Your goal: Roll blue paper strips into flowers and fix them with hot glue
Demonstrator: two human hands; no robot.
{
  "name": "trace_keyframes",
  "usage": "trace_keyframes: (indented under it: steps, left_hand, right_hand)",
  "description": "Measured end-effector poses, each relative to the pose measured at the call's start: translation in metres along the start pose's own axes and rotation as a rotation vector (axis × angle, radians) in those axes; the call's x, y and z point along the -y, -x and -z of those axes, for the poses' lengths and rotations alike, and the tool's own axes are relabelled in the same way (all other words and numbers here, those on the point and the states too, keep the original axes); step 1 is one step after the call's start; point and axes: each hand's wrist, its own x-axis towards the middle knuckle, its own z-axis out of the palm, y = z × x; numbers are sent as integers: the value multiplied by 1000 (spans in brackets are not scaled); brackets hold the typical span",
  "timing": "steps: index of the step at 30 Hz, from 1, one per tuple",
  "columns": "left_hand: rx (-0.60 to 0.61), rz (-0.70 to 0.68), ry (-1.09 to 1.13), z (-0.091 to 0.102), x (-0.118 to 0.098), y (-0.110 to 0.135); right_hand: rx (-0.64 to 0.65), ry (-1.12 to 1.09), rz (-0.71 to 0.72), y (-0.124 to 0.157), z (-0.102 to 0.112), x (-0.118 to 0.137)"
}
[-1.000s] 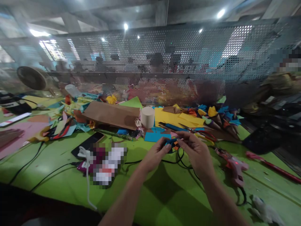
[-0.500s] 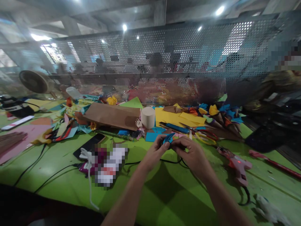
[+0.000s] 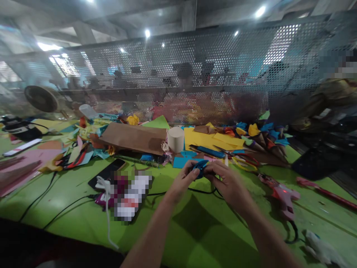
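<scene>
Between my two hands, above the green tabletop (image 3: 200, 238), is a small blue paper flower (image 3: 200, 169) with curled, layered edges. My left hand (image 3: 186, 180) is closed around its left side, thumb pressed on the front. Fingers of my right hand (image 3: 223, 178) pinch its right side; their tips are partly hidden. Just beyond the hands lie flat blue paper (image 3: 182, 161) and a blue-handled cutter (image 3: 210, 151). Scissors with yellow and red handles (image 3: 244, 163) rest to the right. A pink glue gun (image 3: 285, 197) with a red light lies farther right.
Behind the hands stand a cream paper roll (image 3: 175, 139), brown paper (image 3: 134, 137) and yellow paper (image 3: 200, 139). Paper flowers in brown cones (image 3: 260, 139) are at back right. A dark phone (image 3: 107, 173) and cables lie left. A perforated metal screen (image 3: 167, 74) closes the back.
The blue paper flower has turned slightly in my fingers, and its pointed upper edge now sits lower. Both hands stay in nearly the same place.
</scene>
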Motion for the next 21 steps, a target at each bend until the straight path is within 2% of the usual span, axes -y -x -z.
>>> trace_keyframes:
  steps: [4,12,21]
  left_hand:
    - [-49,40,-9,0,2,-1]
    - [-35,54,105,2,9,-1]
    - [-42,12,15,-2,5,-2]
  right_hand:
    - [2,-5,-1,1,0,2]
    - [-60,-35,-7,-1,2,2]
    - [-72,36,-25,1,0,3]
